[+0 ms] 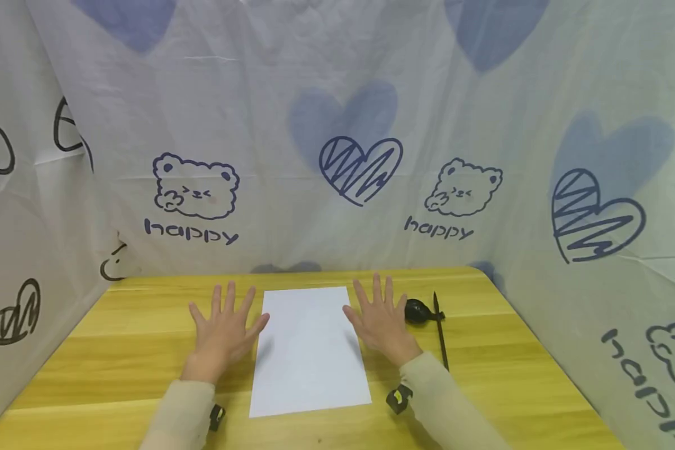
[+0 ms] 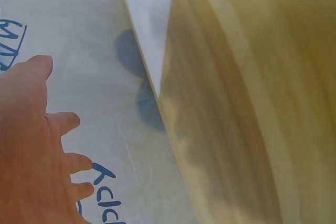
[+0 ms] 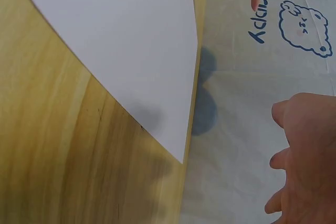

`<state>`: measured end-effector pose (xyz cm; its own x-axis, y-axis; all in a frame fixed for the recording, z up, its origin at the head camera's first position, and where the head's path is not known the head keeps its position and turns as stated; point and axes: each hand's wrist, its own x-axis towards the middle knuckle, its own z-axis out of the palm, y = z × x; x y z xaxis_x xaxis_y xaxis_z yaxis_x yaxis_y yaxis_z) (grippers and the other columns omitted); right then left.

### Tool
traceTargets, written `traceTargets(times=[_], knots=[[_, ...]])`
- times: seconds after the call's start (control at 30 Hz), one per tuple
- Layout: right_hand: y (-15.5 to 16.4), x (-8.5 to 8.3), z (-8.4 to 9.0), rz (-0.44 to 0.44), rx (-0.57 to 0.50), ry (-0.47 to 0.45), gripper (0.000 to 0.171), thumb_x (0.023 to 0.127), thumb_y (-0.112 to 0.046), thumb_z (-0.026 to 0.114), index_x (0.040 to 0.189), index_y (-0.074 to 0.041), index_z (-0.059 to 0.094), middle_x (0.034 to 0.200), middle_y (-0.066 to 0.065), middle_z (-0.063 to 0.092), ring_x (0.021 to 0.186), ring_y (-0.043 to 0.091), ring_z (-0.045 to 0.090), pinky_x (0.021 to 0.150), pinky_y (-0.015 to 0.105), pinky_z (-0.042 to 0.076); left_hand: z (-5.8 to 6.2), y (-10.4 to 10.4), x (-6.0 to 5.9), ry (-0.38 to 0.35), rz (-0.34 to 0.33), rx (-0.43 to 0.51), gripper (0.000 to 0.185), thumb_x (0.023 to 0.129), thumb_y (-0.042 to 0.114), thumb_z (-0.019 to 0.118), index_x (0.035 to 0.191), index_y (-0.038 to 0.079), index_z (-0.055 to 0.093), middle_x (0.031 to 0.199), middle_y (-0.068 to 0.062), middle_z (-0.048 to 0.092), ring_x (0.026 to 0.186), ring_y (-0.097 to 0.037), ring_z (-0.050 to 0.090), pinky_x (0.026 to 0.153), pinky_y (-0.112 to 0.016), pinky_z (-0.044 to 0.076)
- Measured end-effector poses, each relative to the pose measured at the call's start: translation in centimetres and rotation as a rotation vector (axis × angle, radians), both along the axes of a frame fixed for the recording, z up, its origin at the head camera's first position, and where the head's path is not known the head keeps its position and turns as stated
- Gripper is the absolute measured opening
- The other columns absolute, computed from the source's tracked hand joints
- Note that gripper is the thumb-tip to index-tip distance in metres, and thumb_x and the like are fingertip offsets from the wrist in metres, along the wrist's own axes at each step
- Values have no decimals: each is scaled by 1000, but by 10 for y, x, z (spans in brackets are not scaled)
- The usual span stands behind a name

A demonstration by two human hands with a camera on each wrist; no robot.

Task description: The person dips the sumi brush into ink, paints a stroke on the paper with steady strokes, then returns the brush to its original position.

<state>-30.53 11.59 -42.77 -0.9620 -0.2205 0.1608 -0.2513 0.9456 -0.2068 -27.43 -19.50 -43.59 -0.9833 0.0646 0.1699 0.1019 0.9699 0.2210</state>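
Observation:
A blank white sheet of paper [image 1: 312, 356] lies on the wooden table between my two hands. My left hand [image 1: 223, 331], fingers spread wide, is held over the table at the sheet's left edge and grips nothing. On the other side my right hand [image 1: 385, 326] is likewise spread, its thumb overlapping the paper's right edge in the head view. Just right of that hand lies a black bulb-shaped thing with a narrow neck [image 1: 418, 311]. A thin dark pointed stick, like a pencil [image 1: 441, 340], lies beside it, crossing the neck's end.
The yellow wood-grain table [image 1: 118, 356] ends at a hanging white cloth [image 1: 270, 206] printed with hearts and bears, which also runs along both sides. Black wrist straps with small devices [image 1: 398, 399] sit at both sleeves.

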Motion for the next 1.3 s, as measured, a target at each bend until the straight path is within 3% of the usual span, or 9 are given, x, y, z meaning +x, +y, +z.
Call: traceTargets(times=[0.3,0.53,0.87,1.07,1.3], knots=[[1,2,-2,15,-19,-10,67,109,-56,35,165,-20,25,172,25,7,159,52,5,118,81,12,-5,-4,-8,-49,-36,-44,74,105,61,42,165,20,26,171,-26,11,158,-53,7,112,-88,-2],[-1,0,-3,27,-25,-17,66,109,-53,38,165,-20,27,172,25,8,158,52,6,118,81,11,-8,-7,-14,-30,-86,-114,71,105,59,44,163,20,33,168,-27,22,156,-53,17,111,-89,6],[2,1,-2,22,-25,-54,69,108,-56,38,166,-22,23,173,24,5,159,51,3,120,80,10,-11,-7,-21,-115,-166,-181,67,103,62,46,158,23,43,167,-26,28,155,-53,19,111,-89,7],[3,1,-4,29,-31,-59,68,108,-54,39,166,-21,23,172,25,6,159,51,3,119,80,10,-18,-2,-22,-122,-185,-221,67,102,62,48,156,23,46,166,-24,32,155,-52,23,111,-88,10],[4,-1,-3,24,-15,-57,69,108,-56,37,166,-21,23,172,25,7,159,51,5,120,80,11,-16,0,-21,-131,-193,-239,66,101,62,50,154,22,49,165,-24,36,153,-51,28,112,-86,15]])
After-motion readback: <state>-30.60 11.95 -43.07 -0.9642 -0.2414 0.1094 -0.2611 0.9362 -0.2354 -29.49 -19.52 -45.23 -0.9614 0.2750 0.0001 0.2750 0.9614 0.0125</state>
